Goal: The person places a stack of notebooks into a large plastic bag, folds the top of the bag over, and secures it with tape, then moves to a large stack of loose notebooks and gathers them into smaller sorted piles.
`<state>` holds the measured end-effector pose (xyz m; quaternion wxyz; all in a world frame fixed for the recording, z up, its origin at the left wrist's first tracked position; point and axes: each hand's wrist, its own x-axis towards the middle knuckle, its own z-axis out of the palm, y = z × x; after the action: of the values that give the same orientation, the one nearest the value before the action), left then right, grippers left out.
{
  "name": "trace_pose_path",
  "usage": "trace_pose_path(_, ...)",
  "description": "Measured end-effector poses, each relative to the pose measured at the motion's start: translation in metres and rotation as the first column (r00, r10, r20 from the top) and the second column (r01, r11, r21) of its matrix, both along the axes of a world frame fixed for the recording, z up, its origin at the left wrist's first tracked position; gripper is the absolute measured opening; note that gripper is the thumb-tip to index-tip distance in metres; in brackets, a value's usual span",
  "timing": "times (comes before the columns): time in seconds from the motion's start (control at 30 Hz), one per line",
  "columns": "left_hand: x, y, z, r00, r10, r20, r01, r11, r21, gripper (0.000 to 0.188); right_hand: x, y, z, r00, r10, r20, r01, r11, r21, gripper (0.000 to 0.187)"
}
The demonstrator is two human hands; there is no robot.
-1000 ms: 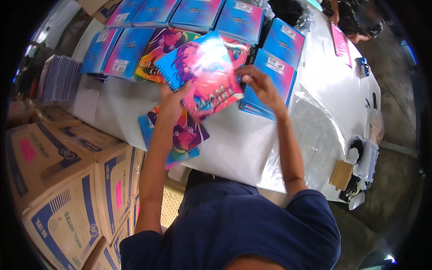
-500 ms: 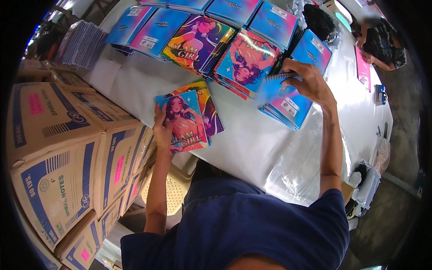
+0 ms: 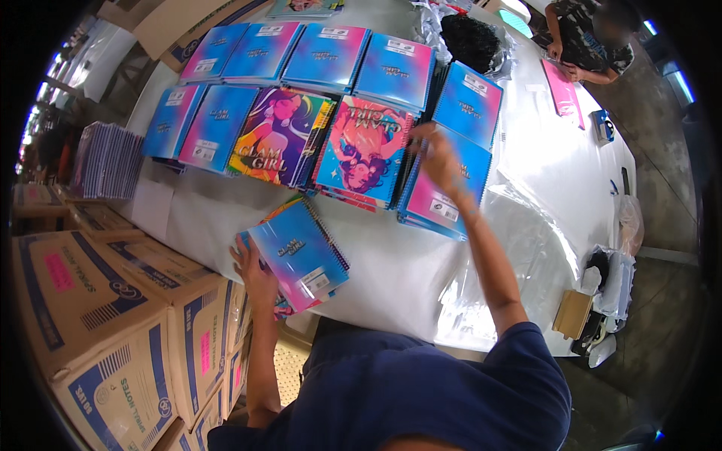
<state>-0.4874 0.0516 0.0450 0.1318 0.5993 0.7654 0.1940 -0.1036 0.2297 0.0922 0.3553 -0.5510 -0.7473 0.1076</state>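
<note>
Fingers (image 3: 242,255) of the left hand (image 3: 260,286) are spread at the left edge of a small notebook pile (image 3: 297,259), near the front edge of the worktop (image 3: 383,259); whether they grip it cannot be told. Fingers of the right hand (image 3: 441,161) are bent and motion-blurred, beside the spiral edge of the pink front-cover stack (image 3: 365,150); how wide they stand, and any contact, cannot be told.

Changes noted: half a second earlier the right hand held a blurred blue notebook by its spiral, and an illustrated pink-and-blue cover topped the small pile. A blue-and-pink back cover now tops it, set askew over a yellow-edged notebook.

Surroundings: a yellow-and-purple stack (image 3: 274,135) stands just left of the pink one, with blue-and-pink stacks (image 3: 218,124) beyond it and a back row (image 3: 323,56) behind. Clear plastic sheeting (image 3: 519,255) covers the worktop's right part. A black bundle (image 3: 470,41) in clear wrapping sits at the far side. Across the worktop, a co-worker (image 3: 602,49) has both hands at a pink flat item (image 3: 562,90).

Obstructions: the right hand and wrist overlie the near right stack (image 3: 430,197), hiding part of it. Cartons (image 3: 105,301) crowd the left side, close by the left forearm (image 3: 263,361).
</note>
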Motion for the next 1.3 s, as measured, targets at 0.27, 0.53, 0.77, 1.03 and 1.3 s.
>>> trace_pose_path(0.27,0.039,0.171,0.101,0.99,-0.118,0.081,0.083,0.935,0.345,0.054,0.2,0.082,-0.02,0.759,-0.609,0.23,0.649,0.681,-0.338,0.067)
trace_pose_path(0.53,0.25,0.318,0.022,0.692,-0.703,-0.164,0.72,0.686,0.102,0.1,0.23,0.087,-0.031,0.769,-0.639,0.015,0.539,0.635,-0.553,0.057)
trace_pose_path(0.77,0.215,0.254,0.024,0.555,-0.756,-0.347,0.826,0.55,0.122,0.087,0.241,0.082,-0.047,0.787,-0.597,0.154,0.605,0.699,-0.382,0.058)
trace_pose_path(1.03,0.065,0.112,0.074,0.272,-0.928,-0.254,0.918,0.33,-0.222,0.08,0.243,0.093,-0.048,0.668,-0.66,0.344,0.744,0.578,-0.335,0.084)
trace_pose_path(1.3,0.097,0.152,0.065,0.329,-0.784,-0.526,0.943,0.296,0.149,0.06,0.228,0.081,-0.033,0.657,-0.741,0.136,0.741,0.601,-0.3,0.062)
